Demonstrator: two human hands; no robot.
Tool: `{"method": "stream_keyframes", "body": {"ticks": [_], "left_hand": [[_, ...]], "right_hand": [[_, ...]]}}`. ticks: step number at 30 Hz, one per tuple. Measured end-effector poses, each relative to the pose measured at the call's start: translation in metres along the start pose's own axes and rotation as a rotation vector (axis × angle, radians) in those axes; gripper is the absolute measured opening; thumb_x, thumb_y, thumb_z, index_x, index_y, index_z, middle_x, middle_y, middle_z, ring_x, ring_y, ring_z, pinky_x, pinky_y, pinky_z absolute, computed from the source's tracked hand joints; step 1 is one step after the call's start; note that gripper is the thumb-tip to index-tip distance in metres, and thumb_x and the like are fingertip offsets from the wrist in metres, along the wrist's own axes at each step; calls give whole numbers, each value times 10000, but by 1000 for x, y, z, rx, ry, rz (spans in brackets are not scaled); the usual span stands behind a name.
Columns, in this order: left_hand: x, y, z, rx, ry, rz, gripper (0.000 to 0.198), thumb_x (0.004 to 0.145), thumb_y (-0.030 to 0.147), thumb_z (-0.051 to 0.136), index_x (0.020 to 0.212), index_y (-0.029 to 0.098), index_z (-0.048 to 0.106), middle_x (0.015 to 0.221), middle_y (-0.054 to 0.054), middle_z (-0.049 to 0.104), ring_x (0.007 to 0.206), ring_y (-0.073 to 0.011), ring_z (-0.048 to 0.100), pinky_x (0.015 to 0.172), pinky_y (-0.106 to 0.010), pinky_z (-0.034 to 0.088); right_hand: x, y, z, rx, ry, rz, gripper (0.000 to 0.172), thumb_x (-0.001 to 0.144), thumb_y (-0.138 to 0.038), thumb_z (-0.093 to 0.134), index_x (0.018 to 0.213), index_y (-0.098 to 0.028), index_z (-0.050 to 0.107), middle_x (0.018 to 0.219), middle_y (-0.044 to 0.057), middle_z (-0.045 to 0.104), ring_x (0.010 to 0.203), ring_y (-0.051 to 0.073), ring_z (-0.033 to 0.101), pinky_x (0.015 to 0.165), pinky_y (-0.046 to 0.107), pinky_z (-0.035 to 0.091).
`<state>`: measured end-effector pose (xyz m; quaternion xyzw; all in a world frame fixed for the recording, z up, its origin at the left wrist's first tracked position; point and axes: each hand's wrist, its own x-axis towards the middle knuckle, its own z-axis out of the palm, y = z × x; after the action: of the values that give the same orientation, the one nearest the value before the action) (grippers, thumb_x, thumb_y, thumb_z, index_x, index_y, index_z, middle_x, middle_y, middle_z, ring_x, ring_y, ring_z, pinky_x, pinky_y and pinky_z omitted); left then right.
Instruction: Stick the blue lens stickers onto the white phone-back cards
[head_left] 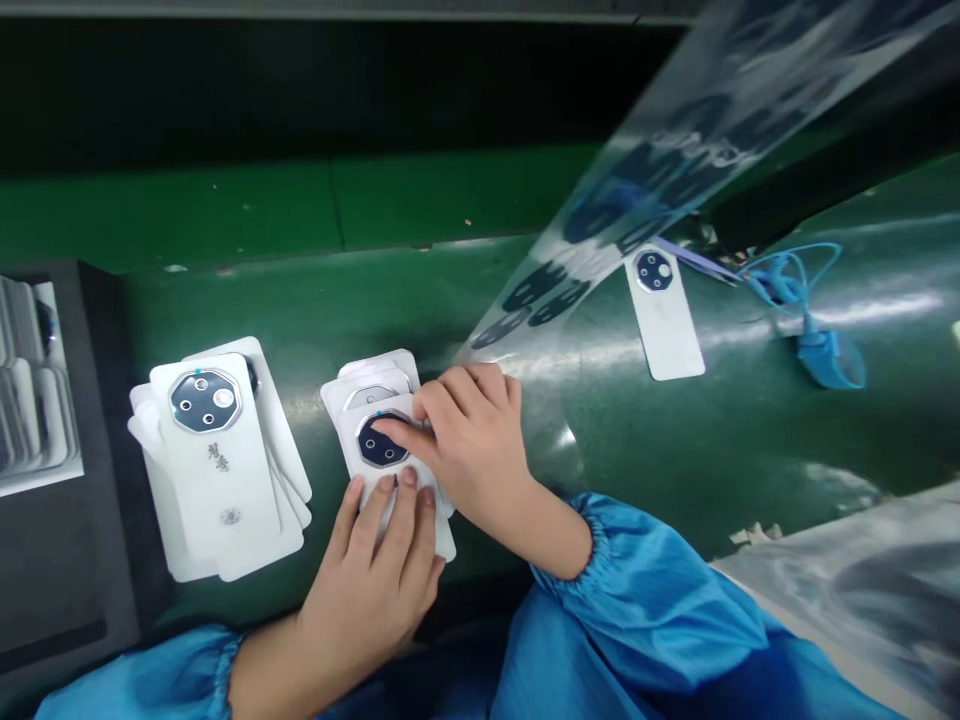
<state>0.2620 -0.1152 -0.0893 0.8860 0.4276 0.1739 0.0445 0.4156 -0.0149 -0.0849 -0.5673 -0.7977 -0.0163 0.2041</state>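
My left hand (375, 585) lies with its fingers stretched out over the lower part of a white phone back cover (351, 425). This cover tops a small stack and has a dark camera panel (382, 440) with round lens openings. My right hand (472, 440) is at the cover's upper right, its thumb pressing across the camera panel. Its other fingers are curled, and their tips are hidden. A clear film strip (559, 285) with dark camera-shaped stickers slants down to the right hand's knuckles; whether the fingers grip its end is not visible.
Left of my hands lies a fanned pile of white phone back covers (225, 470). A dark foam box (75, 560) with rows of covers stands at the far left. At the right are a single cover (667, 320), a blue corded object (829, 355) and clear plastic sheeting (870, 570).
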Motion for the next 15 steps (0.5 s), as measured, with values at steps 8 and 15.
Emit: {"method": "stream_keyframes", "body": {"ticks": [8, 15], "left_hand": [[-4, -1, -2, 17, -9, 14, 451, 965, 285, 528, 1331, 33, 601, 1389, -241, 588, 1253, -409, 542, 1121, -586, 355], [-2, 9, -6, 10, 18, -64, 441, 967, 386, 534, 1245, 59, 632, 1383, -236, 570, 1253, -433, 530, 1101, -631, 387]], "right_hand": [[-6, -3, 8, 150, -137, 55, 255, 1033, -353, 553, 866, -184, 645, 882, 81, 683, 909, 278, 488, 767, 393, 342], [-7, 4, -3, 349, -127, 6, 181, 1010, -137, 484, 1075, -179, 649, 1003, 77, 728, 959, 282, 559, 799, 410, 462]]}}
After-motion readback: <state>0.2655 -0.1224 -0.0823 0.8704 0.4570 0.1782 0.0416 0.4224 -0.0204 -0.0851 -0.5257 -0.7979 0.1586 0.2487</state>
